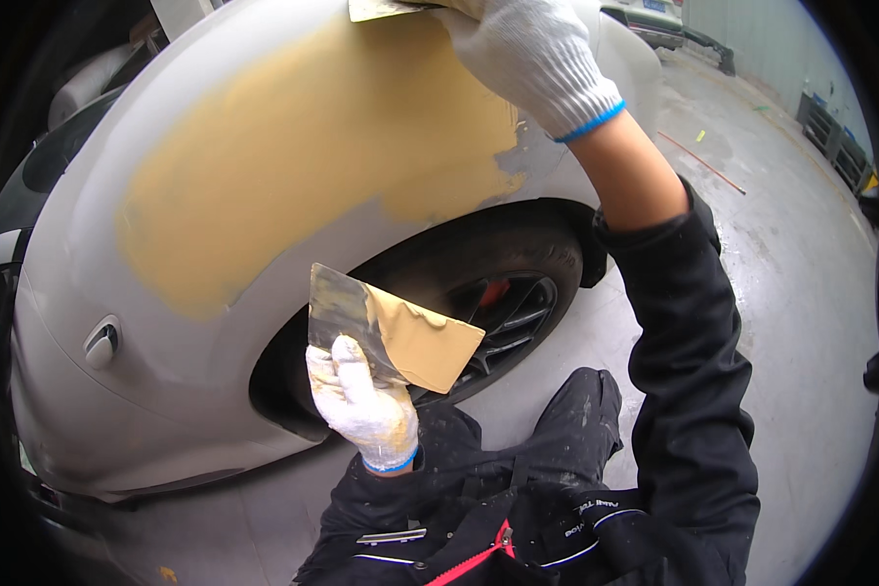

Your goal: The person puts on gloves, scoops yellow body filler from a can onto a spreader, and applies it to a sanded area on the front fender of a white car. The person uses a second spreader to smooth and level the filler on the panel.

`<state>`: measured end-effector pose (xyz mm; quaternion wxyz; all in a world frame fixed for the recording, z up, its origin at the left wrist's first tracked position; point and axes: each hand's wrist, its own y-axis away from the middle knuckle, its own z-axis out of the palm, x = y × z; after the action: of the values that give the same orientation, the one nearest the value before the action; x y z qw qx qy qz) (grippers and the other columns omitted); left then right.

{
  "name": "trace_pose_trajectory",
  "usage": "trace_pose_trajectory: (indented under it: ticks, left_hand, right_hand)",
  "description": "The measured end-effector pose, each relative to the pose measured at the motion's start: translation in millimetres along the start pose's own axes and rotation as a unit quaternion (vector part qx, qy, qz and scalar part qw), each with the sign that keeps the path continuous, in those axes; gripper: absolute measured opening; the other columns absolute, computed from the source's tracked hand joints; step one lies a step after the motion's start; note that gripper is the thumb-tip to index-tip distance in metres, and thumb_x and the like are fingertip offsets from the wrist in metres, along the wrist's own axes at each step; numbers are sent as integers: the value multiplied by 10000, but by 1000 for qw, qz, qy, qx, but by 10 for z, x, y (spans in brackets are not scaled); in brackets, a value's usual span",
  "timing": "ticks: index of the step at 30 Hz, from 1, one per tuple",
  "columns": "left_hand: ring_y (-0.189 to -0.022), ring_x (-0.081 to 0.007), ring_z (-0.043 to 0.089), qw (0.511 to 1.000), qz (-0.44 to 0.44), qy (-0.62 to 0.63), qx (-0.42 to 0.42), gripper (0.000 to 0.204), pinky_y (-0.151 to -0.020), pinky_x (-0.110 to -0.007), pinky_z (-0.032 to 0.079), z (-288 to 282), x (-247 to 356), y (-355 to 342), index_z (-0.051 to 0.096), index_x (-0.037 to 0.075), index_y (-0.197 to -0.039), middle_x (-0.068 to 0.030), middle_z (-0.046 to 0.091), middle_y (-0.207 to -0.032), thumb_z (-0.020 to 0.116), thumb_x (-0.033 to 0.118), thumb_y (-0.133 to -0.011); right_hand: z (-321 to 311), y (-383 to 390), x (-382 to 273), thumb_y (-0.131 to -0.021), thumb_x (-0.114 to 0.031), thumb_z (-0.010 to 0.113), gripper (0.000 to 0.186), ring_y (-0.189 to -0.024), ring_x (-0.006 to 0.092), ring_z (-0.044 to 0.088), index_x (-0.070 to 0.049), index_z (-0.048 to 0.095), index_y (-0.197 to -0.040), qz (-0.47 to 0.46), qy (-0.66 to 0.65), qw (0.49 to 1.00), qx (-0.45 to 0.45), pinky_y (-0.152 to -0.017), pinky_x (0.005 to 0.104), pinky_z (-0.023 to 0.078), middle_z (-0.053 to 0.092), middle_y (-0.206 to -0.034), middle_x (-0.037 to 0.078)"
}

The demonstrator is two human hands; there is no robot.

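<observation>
My left hand (363, 408), in a white work glove smeared with putty, grips the lower left part of a flat putty board (340, 311), thumb over its face. Tan filler putty (430, 344) coats the board's right part in a thick layer. At the upper edge my right hand (532, 63), gloved with a blue cuff, is closed on a putty spreader (389, 9), seen only in part. The spreader is at the top of a broad tan putty patch (293, 146) covering much of the pale car panel (166, 371). This patch has ragged right edges above the wheel arch.
Below the patch is the car's wheel (518, 313) with a black tyre, beside my legs. A door handle (101, 342) juts from the panel at left. A thin stick (701, 163) lies on the grey floor (801, 322). Dark car parts (835, 142) rest along the wall.
</observation>
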<state>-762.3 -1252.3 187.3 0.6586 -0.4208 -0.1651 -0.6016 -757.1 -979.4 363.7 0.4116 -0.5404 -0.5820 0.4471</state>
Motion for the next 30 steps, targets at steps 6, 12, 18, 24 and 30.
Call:
trace_pose_trajectory:
  ticks: [6, 12, 18, 24, 30]
  left_hand:
    - [-1072, -157, 654, 989, 26, -142, -19, 328, -919, -308, 551, 538, -410, -367, 603, -16, -1340, -96, 674, -1207, 616, 230, -1125]
    - [-1043, -150, 657, 997, 25, -71, -18, 304, -886, -321, 565, 579, -323, -477, 617, 2, -1307, -90, 681, -1202, 619, 247, -1127]
    - [-915, -88, 667, 991, 32, -124, -49, 203, -779, -251, 562, 628, -395, -440, 625, 12, -1189, -56, 683, -1063, 622, 203, -1122]
    - [-904, -94, 682, 987, 8, -79, -142, 167, -783, -248, 575, 897, -646, -332, 631, -36, -1231, -74, 715, -1075, 567, 71, -1120]
    - [-934, -119, 702, 981, 74, -125, -129, 181, -845, -268, 584, 929, -614, -498, 670, -63, -1218, -91, 737, -1085, 592, 39, -1091]
  right_hand:
    - [5, 562, 441, -821, 41, 716, 374, -940, 327, 774, -99, 832, -1147, -65, 21, 995, 75, -876, 397, 626, 799, -1041, 118]
    - [548, 1924, 114, -739, -106, 832, 360, -1074, 299, 765, -152, 844, -1096, -34, 33, 997, 61, -989, 474, 618, 793, -1114, 65]
    - [191, 1972, -82, -772, 135, 735, 479, -1112, 329, 760, -100, 817, -1181, 77, -98, 979, 164, -995, 443, 609, 779, -1167, 124]
    - [-537, 1911, -302, -952, 123, 709, 320, -1130, 211, 736, 35, 752, -1257, 443, -549, 708, 20, -1006, 337, 571, 771, -1236, 147]
    - [-749, 1889, 274, -783, 183, 688, 461, -1055, 342, 785, -47, 771, -1175, 127, -157, 978, -47, -932, 406, 622, 797, -1118, 169]
